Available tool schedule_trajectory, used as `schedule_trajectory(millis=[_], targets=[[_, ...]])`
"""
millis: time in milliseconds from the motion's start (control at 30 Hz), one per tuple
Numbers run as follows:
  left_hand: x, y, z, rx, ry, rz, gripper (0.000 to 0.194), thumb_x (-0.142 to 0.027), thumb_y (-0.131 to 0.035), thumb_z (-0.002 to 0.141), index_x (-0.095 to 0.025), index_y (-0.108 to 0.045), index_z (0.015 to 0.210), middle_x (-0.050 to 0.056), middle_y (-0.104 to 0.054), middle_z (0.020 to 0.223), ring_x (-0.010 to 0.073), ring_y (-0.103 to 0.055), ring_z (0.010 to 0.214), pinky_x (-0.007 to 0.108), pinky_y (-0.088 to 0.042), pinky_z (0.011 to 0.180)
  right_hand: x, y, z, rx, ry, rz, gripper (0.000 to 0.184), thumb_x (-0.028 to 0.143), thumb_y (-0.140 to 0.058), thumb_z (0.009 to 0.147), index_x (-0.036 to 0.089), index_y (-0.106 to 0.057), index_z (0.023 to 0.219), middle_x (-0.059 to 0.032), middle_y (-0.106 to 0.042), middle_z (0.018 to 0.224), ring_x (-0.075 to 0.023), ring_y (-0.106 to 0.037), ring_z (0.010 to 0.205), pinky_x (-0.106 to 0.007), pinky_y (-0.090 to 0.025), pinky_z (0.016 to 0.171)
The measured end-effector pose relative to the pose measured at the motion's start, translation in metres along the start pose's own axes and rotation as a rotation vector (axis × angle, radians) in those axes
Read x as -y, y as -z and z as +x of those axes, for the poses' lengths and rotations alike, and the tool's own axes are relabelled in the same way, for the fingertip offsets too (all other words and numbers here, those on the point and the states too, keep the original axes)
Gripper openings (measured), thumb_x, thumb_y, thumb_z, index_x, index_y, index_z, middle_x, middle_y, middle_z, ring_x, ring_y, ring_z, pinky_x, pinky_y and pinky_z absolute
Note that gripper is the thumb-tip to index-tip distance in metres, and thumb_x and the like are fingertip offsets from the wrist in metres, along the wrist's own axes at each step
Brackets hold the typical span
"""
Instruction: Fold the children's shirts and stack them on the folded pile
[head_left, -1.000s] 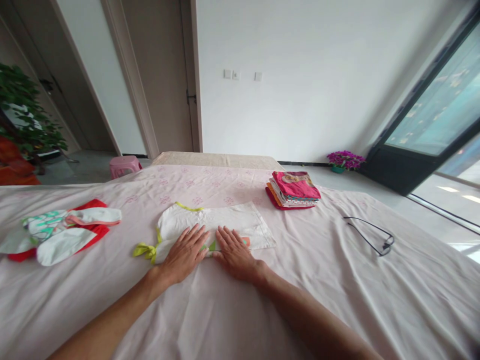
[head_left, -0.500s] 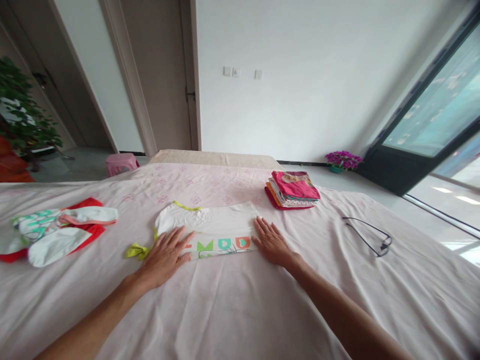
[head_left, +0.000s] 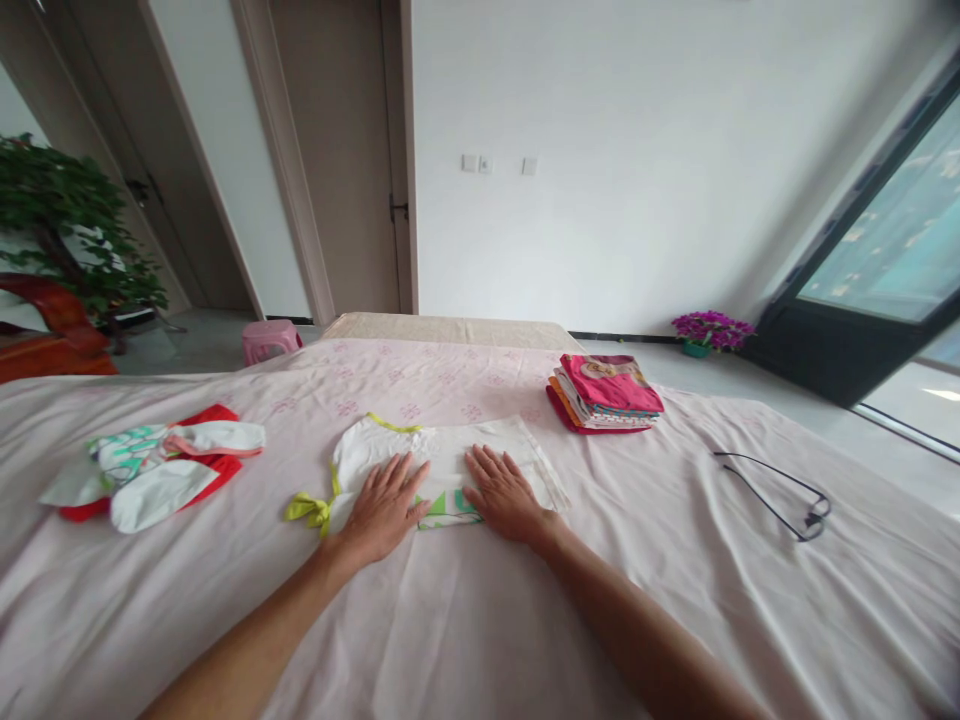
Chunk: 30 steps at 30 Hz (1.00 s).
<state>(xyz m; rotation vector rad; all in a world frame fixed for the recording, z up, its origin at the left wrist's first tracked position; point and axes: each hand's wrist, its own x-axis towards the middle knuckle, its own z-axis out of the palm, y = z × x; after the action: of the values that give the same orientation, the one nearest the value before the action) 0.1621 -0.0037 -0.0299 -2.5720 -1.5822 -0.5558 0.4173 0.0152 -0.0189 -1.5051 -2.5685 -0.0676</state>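
A white shirt (head_left: 442, 455) with yellow-green neck trim lies flat and folded on the bed sheet (head_left: 465, 620). Green printed shapes show along its near edge, and a yellow-green bow (head_left: 309, 510) sticks out at its left. My left hand (head_left: 386, 505) rests palm down on the shirt's left part, fingers spread. On its middle-right part lies my right hand (head_left: 506, 490), also flat with fingers stretched out. The print under both hands is partly hidden.
Folded clothes (head_left: 607, 390) are stacked beyond the shirt to the right. Black-framed glasses (head_left: 795, 495) lie at the far right. Crumpled red, white and green clothes (head_left: 165, 460) lie on the left. Past the bed stand a pink stool (head_left: 270, 340) and purple flowers (head_left: 711, 328).
My right hand has slid leftward across the shirt, closer to my left hand, uncovering the shirt's right end. The whole view has shifted slightly.
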Motion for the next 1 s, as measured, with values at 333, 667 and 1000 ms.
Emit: schedule_trajectory(millis=[333, 667, 1000], targets=[[0.102, 0.03, 0.042, -0.062, 0.629, -0.211, 0.039, -0.031, -0.042, 0.088, -0.018, -0.064, 0.118, 0.01, -0.069, 0.122, 0.0217, -0.065, 0.111, 0.029, -0.049, 0.091, -0.038, -0.002, 0.002, -0.042, -0.21, -0.048, 0.059, 0.044, -0.032, 0.1, 0.014, -0.034, 0.151, -0.0112, -0.029, 0.157, -0.024, -0.024, 0.146, -0.046, -0.017, 0.119], [0.157, 0.022, 0.076, 0.139, 0.833, -0.182, 0.027, -0.041, -0.069, 0.063, -0.021, -0.07, 0.082, 0.006, -0.075, 0.075, 0.0242, -0.071, 0.071, 0.028, -0.047, 0.061, -0.04, -0.007, 0.001, -0.079, -0.211, -0.021, 0.06, 0.049, -0.034, 0.099, 0.016, -0.037, 0.149, -0.0105, -0.032, 0.156, -0.0248, -0.025, 0.145, -0.046, -0.016, 0.118], [0.132, 0.025, 0.056, 0.051, 0.379, -0.305, 0.032, -0.027, -0.052, 0.075, -0.021, -0.063, 0.104, 0.002, -0.07, 0.11, 0.0152, -0.065, 0.101, 0.023, -0.048, 0.09, -0.038, 0.0, 0.0, -0.074, -0.212, 0.021, 0.058, 0.048, -0.035, 0.099, 0.017, -0.039, 0.148, -0.0098, -0.034, 0.156, -0.0238, -0.025, 0.144, -0.044, -0.016, 0.118]])
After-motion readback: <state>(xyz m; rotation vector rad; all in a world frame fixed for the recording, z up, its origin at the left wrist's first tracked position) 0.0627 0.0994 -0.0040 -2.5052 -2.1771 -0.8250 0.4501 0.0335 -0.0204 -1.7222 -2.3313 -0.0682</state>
